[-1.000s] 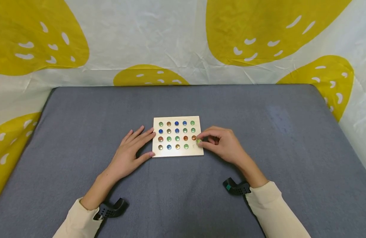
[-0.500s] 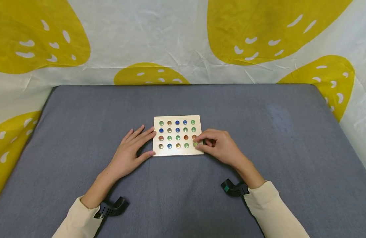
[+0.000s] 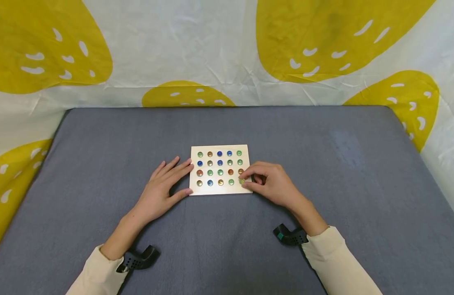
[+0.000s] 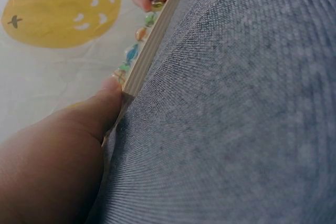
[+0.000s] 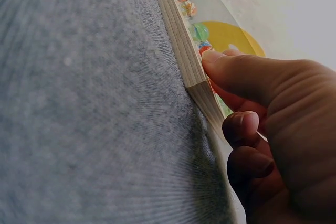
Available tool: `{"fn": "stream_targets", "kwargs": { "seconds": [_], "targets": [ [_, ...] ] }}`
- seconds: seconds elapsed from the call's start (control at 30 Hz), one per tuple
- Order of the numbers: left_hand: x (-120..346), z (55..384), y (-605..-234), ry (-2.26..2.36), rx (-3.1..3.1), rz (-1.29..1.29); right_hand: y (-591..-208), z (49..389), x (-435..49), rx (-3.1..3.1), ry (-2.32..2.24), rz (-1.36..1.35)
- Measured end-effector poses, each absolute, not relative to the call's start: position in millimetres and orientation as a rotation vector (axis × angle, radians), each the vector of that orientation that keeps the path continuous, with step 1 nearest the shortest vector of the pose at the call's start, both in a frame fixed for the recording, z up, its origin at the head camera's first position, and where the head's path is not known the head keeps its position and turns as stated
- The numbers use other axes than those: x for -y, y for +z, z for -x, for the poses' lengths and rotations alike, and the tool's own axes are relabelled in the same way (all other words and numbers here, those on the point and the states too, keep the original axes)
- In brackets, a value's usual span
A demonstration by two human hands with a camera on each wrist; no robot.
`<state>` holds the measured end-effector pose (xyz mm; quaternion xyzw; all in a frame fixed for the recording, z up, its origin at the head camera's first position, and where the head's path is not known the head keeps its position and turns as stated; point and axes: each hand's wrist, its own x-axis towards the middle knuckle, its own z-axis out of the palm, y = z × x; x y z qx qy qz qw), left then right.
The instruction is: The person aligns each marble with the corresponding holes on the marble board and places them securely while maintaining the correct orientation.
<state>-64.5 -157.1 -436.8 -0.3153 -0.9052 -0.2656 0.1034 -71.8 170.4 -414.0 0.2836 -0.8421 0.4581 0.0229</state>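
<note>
A pale wooden board (image 3: pixel 215 192) lies flat on the grey cloth, bearing rows of glass marbles in green, blue, amber and red. My left hand (image 3: pixel 160 190) has its fingers spread, with fingertips and thumb touching the board's left edge; in the left wrist view the thumb (image 4: pixel 107 100) presses at its corner. With thumb and index finger, my right hand (image 3: pixel 272 182) pinches a yellow-green marble (image 3: pixel 242 181) at the near right corner spot. The right wrist view shows the thumb (image 5: pixel 233 72) over the board's edge (image 5: pixel 184 61), the pinched marble being hidden there.
Grey cloth (image 3: pixel 212 246) covers the table around the board. A white curtain with yellow shapes (image 3: pixel 190 53) hangs behind and at the sides. Black wrist-worn devices (image 3: pixel 140 258) sit below both hands.
My right hand has moved slightly left and down with the yellow-green marble, from beside the last hollow onto it. The left hand stays in place on the board's edge.
</note>
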Motion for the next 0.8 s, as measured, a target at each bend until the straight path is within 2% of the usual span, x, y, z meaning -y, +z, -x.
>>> {"fn": "stream_targets", "kwargs": {
  "seconds": [0.4,0.8],
  "targets": [
    [156,65,-437,-0.783,2.669,0.93,-416,73,-173,2.6,1.442,-0.888],
    [158,62,-437,-0.781,2.686,0.922,-382,62,-173,2.436,1.516,-0.844]
  ]
}}
